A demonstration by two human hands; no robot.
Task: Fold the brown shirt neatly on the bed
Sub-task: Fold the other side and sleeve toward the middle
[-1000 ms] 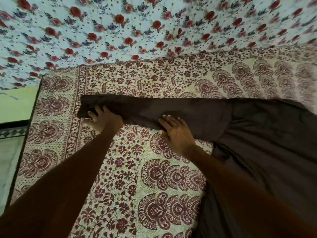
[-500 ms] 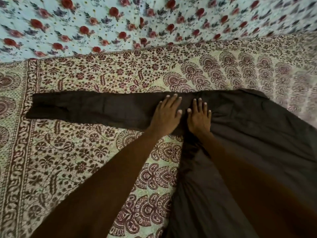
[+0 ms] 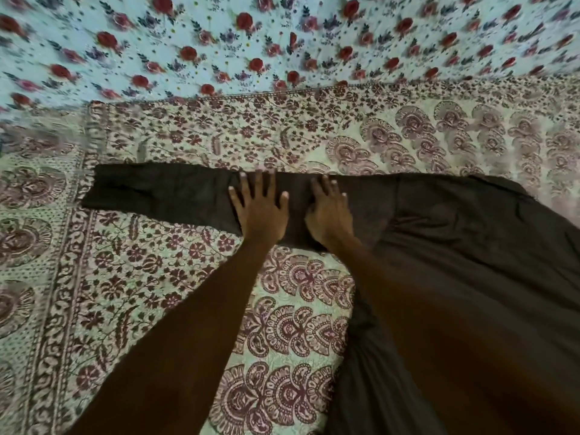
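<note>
Left grip: our left hand [image 3: 260, 211] lies palm down on the sleeve, fingers straight and spread wide, thumb out to the right; it presses flat and has hold of nothing
Right grip: our right hand [image 3: 329, 211] lies just beside it, also palm down on the dark cloth, fingers stretched forward and close together; we see nothing clasped, though the thumb is tucked in at the hand's left edge and we cannot tell whether it nips a crease
Between the hands: a narrow strip of cloth shows, so the two are near but apart
Sleeve: the sleeve [image 3: 157, 193] runs as a long dark band straight out to the left from under our palms, flat on the bed, its cuff end resting on the bordered strip of the cover
Brown shirt: the body of the brown shirt [image 3: 470, 246] spreads broad to the right of our hands and down towards the lower right corner, softly wrinkled, its top edge roughly level with the sleeve's
Forearms: both reach up from the bottom edge, the right one crossing over the shirt body
Bed: the bed [image 3: 141, 293] carries the whole shirt on a cream cover printed with maroon flowers and fan shapes
Beyond: a blue sheet [image 3: 219, 42] with red roses meets the cover's far edge, somewhat blurred
</note>
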